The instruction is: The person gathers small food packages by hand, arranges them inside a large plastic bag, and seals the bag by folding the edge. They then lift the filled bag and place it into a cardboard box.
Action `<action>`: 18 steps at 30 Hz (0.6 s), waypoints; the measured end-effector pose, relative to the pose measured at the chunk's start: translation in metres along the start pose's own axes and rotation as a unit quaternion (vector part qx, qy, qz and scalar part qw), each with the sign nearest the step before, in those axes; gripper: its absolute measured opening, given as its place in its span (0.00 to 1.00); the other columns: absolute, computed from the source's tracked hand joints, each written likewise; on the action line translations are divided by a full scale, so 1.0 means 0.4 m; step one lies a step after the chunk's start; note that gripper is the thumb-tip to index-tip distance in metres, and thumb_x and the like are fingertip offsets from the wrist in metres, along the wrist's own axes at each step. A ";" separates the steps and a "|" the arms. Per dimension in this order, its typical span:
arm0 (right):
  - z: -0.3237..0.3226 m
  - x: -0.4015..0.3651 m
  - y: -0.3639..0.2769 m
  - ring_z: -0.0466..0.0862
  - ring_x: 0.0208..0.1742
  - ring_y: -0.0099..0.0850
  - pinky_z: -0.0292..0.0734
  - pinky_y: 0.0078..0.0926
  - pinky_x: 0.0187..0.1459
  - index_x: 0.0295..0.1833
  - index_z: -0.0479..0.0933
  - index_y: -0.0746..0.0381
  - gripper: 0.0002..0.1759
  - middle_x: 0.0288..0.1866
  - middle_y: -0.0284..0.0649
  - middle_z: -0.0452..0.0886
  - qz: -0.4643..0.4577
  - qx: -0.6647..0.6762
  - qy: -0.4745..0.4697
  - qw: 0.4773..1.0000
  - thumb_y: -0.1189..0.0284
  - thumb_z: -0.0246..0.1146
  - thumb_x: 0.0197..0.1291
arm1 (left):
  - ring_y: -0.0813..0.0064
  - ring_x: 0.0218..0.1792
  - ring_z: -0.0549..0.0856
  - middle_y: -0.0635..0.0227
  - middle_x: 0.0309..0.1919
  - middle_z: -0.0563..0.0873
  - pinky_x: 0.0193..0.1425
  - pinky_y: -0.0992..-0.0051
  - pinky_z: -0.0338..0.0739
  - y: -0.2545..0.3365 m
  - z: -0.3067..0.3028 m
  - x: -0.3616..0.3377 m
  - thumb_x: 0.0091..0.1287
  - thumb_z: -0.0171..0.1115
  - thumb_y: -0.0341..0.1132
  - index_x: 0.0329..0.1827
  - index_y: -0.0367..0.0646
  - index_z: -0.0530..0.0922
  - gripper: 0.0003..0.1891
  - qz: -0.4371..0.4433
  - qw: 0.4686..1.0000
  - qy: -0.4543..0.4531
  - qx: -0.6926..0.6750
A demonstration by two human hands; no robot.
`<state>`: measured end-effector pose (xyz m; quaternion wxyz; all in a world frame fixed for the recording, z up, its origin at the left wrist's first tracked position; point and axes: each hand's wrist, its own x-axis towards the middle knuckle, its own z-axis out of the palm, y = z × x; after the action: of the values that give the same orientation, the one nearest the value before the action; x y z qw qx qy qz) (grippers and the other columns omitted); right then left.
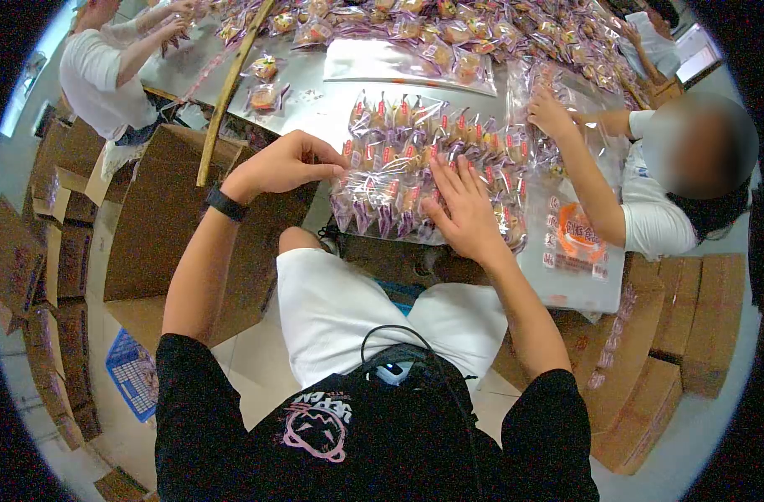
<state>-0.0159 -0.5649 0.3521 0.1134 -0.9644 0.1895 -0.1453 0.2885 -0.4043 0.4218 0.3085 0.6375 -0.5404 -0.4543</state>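
A large clear bag (390, 159) filled with rows of small wrapped pastries lies at the table's front edge. At its left edge, my left hand (302, 163) has thumb and fingertips close together at the plastic; whether they grip it is too small to tell. Flat on top of the bag's right part rests my right hand (464, 209), its fingers spread. Behind the bag are flat clear plastic bags (407, 65). More printed plastic bags (578, 234) lie on the table to the right.
Many wrapped pastries (499, 29) are heaped at the back. A wooden stick (231, 92) crosses the table's left side. One co-worker (666, 184) reaches in from the right; another (102, 75) stands at the left. Cardboard boxes (173, 209) and a blue basket (132, 376) are below.
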 end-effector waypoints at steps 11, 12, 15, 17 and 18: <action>0.002 -0.001 -0.002 0.57 0.83 0.55 0.47 0.50 0.83 0.83 0.58 0.58 0.39 0.84 0.44 0.61 0.002 -0.009 0.001 1.000 0.46 0.49 0.76 | 0.78 0.48 0.86 0.65 0.48 0.92 0.57 0.74 0.81 0.016 0.011 -0.010 0.73 0.66 0.31 0.54 0.37 0.88 0.11 0.016 0.997 -0.006 0.076; 0.002 -0.001 -0.002 0.57 0.83 0.55 0.47 0.50 0.83 0.83 0.58 0.58 0.39 0.84 0.44 0.61 0.003 -0.007 0.001 1.000 0.46 0.49 0.76 | 0.76 0.47 0.87 0.64 0.47 0.92 0.56 0.73 0.81 0.017 0.014 -0.010 0.73 0.67 0.32 0.53 0.38 0.88 0.11 0.027 0.996 0.001 0.088; 0.002 -0.002 -0.004 0.57 0.84 0.55 0.47 0.50 0.83 0.83 0.59 0.58 0.39 0.84 0.44 0.61 0.003 -0.003 0.004 1.000 0.46 0.49 0.76 | 0.68 0.44 0.89 0.61 0.43 0.91 0.52 0.69 0.83 0.034 0.028 -0.018 0.70 0.68 0.33 0.50 0.41 0.89 0.09 0.065 0.980 0.022 0.185; 0.004 -0.002 -0.003 0.57 0.84 0.55 0.47 0.50 0.83 0.83 0.59 0.58 0.39 0.84 0.44 0.62 0.001 -0.004 0.006 1.000 0.47 0.49 0.76 | 0.59 0.42 0.89 0.59 0.40 0.89 0.50 0.65 0.83 0.072 0.035 -0.030 0.68 0.68 0.34 0.48 0.44 0.89 0.09 0.097 0.939 0.038 0.327; 0.004 -0.003 -0.002 0.57 0.83 0.55 0.47 0.50 0.83 0.83 0.59 0.58 0.39 0.84 0.44 0.62 0.000 -0.006 0.008 1.000 0.47 0.50 0.76 | 0.57 0.42 0.88 0.58 0.40 0.89 0.50 0.63 0.83 0.076 0.044 -0.034 0.67 0.68 0.34 0.48 0.44 0.89 0.10 0.096 0.935 0.049 0.338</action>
<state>-0.0161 -0.5637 0.3506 0.1064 -0.9638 0.1915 -0.1518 0.2598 -0.3965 0.4451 0.1424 0.6709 -0.7048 -0.1812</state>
